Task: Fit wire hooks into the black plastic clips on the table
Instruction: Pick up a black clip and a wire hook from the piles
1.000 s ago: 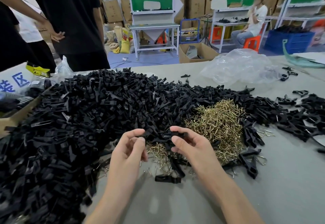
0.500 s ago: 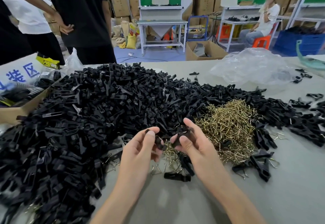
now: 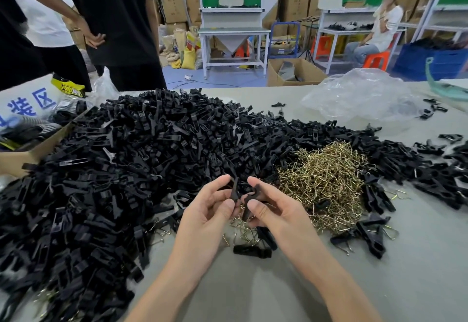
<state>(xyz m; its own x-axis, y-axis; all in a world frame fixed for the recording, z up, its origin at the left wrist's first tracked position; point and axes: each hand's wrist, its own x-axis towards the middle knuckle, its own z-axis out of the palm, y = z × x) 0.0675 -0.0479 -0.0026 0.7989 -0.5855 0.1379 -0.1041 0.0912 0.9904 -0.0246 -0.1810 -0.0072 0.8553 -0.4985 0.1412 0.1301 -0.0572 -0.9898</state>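
Over the table point(image 3: 379, 283), the worker's hands have drawn closer than a second ago. The left hand point(image 3: 212, 211) pinches a black clip point(image 3: 234, 190) between thumb and forefinger, and the right hand point(image 3: 277, 211) pinches a second clip point(image 3: 249, 201). The two nearly touch, just in front of the wire hooks point(image 3: 324, 185). No hook shows in either grip, so the fitting seemingly lies ahead.

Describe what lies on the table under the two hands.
Loose wire hooks and a black clip lie there. The left hand and right hand hide anything else beneath them.
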